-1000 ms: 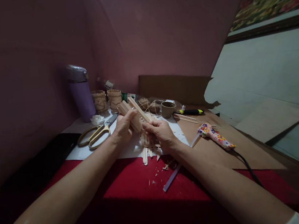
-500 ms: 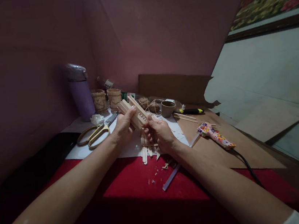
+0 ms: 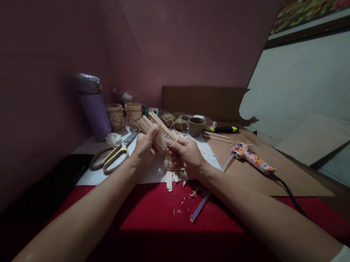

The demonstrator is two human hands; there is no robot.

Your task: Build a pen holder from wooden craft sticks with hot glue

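My left hand [image 3: 145, 148] is closed round a bundle-like piece of popsicle sticks [image 3: 147, 127], set side by side and tilted above the table. Shiny clear plastic [image 3: 166, 136] shows between its sticks. At the piece's lower right end, my right hand [image 3: 187, 155] pinches with thumb and fingers; the fingertips are partly hidden. Below the hands, loose popsicle sticks [image 3: 168, 181] lie on white paper [image 3: 150, 175]. Gold-handled scissors [image 3: 114, 158] rest left of my left hand. Right of my right forearm lies a flower-patterned glue gun [image 3: 252, 158] with a glue stick in it.
At the back left stand a purple tumbler [image 3: 95, 115] and two decorated cups [image 3: 134, 115]. A small pot [image 3: 196, 126], twine [image 3: 178, 122] and a black-and-yellow cutter [image 3: 224, 129] lie farther right. Another glue stick [image 3: 200, 207] and wood scraps sit on the red cloth [image 3: 140, 213].
My right thumb and fingers have shifted slightly along the lower right end of the popsicle-stick piece. My left hand keeps its hold, almost still.
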